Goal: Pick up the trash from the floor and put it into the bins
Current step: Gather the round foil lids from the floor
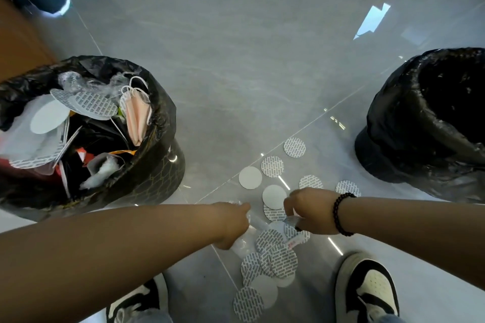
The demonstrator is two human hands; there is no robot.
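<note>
Grey glossy tiles are filling the whole view, and I am looking down at them between two shoes (367, 294).

Nearest to me, round discs (273, 259) are lying in an overlapping heap on the floor (262, 60), some printed side up and some plain white. More of them are spreading away from me, singly and apart, toward the gap between the bins.

Both arms are reaching forward and down, almost level, wrists meeting over the heap. The left hand (232, 225) is turned knuckles up, fingers curled down around a clear crumpled wrapper (244, 240), which is lying at the left edge of the heap. The right hand (312, 211), with a dark bead bracelet (341, 214) on the wrist, is pinching small pieces, a printed disc and what seems a thin packet, between thumb and fingers. How many pieces it is holding I cannot tell.

To do this step well, I think it is better to slide the flat discs together into a stack first, because they are thin and hard to lift one by one from smooth tile. A fingernail under the edge should help.

Further away, the left bin (162, 165) is already holding discs, masks and wrappers. The right bin (393, 126) is looking empty inside its black liner.
</note>
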